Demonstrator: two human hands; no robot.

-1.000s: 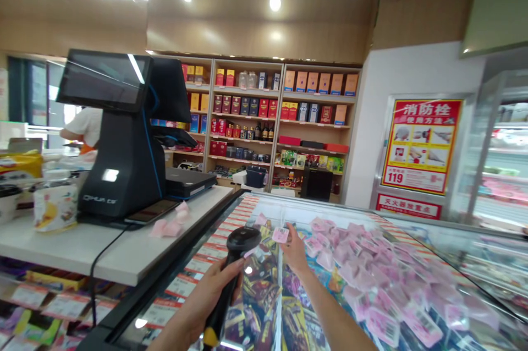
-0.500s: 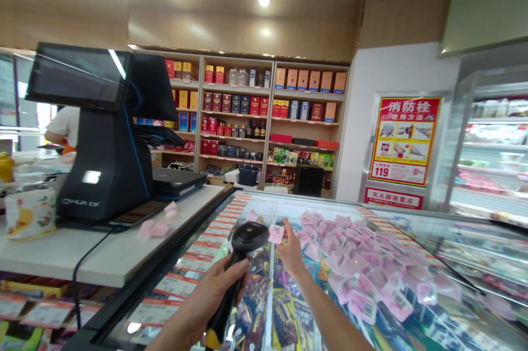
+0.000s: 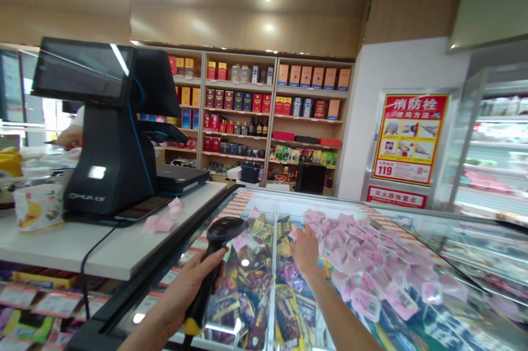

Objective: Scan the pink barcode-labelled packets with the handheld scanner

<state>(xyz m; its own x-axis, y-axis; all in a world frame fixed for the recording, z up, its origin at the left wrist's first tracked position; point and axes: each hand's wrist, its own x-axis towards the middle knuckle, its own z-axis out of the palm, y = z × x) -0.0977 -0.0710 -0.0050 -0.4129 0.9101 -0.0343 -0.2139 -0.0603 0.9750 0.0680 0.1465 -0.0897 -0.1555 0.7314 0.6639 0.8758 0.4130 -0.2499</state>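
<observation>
Left hand (image 3: pixel 202 279), thumb uppermost, grips a black plastic handheld scanner (image 3: pixel 225 228) upright at a tilt; right hand (image 3: pixel 306 249), forearm extended, lies beside heaped pink, clear-wrapped packets (image 3: pixel 371 257) on a glass-topped freezer (image 3: pixel 243 290), its grasp indeterminable.

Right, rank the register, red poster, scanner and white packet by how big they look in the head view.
1. Register
2. Red poster
3. Scanner and white packet: too alike to rank, one long and thin, the other squat.
</observation>
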